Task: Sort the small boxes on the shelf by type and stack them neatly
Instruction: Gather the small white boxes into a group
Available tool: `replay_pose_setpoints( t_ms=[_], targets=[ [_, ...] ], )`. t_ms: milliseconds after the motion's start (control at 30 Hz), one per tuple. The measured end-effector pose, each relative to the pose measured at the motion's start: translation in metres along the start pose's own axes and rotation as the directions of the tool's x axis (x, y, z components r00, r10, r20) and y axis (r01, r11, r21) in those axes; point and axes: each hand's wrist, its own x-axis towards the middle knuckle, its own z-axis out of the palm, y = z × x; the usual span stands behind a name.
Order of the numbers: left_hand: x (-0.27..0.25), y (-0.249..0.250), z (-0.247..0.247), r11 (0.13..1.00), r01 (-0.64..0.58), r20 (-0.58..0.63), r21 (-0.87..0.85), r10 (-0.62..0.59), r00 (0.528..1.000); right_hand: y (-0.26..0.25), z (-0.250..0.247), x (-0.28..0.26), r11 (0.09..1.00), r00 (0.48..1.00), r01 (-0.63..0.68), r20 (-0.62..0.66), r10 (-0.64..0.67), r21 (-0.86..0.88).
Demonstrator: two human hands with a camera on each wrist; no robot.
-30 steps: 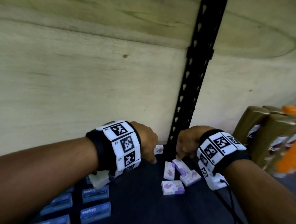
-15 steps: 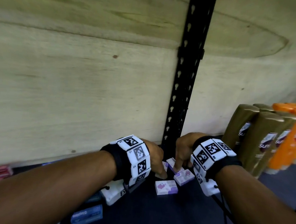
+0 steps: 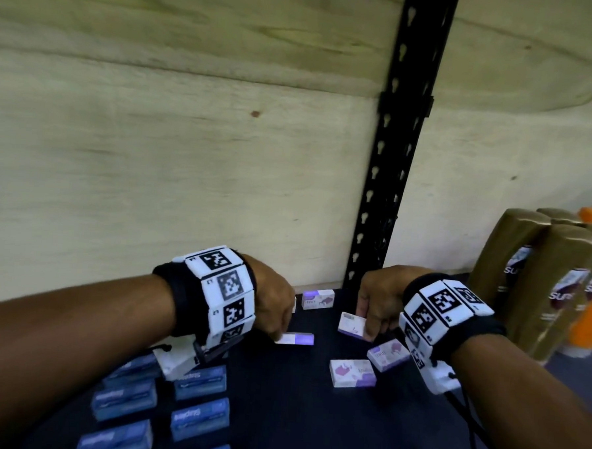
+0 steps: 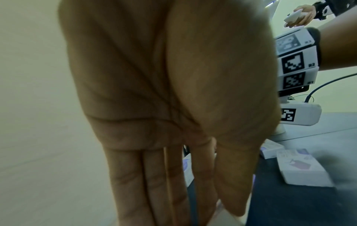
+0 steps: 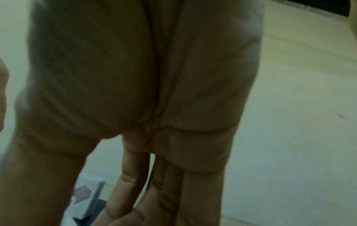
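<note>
My head camera looks forward and down at the dark shelf [image 3: 278, 412] and plywood back wall [image 3: 153, 165], with both wrists in view. Each wrist camera sits close against its palm, facing along the fingers. The left wrist view shares the white-and-purple boxes [image 4: 301, 166] with the head view.

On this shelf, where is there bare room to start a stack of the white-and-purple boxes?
The bare dark shelf between the blue boxes and the nearest white-and-purple box is open. It is crowded around the right hand, where white-and-purple boxes cluster, and further right by the gold bottles.
</note>
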Motion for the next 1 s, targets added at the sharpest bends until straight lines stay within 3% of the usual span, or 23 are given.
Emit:
replay_pose_setpoints(
  t_ms=[167,333,433,567,700,1000],
  targets=[
    [-0.005,-0.006,-0.003,0.995,-0.005,0.123,0.102,-0.008,0.992,-0.003,0.005,0.005,0.995,0.996,0.045,-0.076,-0.039,0.084],
    [0.004,-0.012,-0.001,0.99,-0.098,0.148,0.1,0.082,0.985,-0.006,0.004,0.001,0.994,0.996,0.053,-0.075,-0.046,0.1],
    [0.004,-0.013,0.002,0.991,-0.069,0.121,0.115,0.055,0.991,-0.009,0.002,-0.002,0.997,0.996,0.041,-0.084,-0.036,0.06],
    [-0.001,-0.015,0.01,0.999,-0.003,0.015,0.054,0.002,1.0,-0.012,0.005,-0.004,0.998,0.991,0.045,-0.125,-0.039,0.044],
    [-0.006,-0.018,0.007,0.999,-0.001,0.125,-0.052,0.007,0.992,-0.019,0.005,-0.009,0.987,0.987,0.139,-0.092,-0.132,0.074],
    [-0.018,-0.006,0.002,0.979,-0.18,0.152,0.091,0.165,0.975,-0.029,-0.001,-0.024,0.981,0.98,0.192,-0.054,-0.192,-0.014]
  ],
)
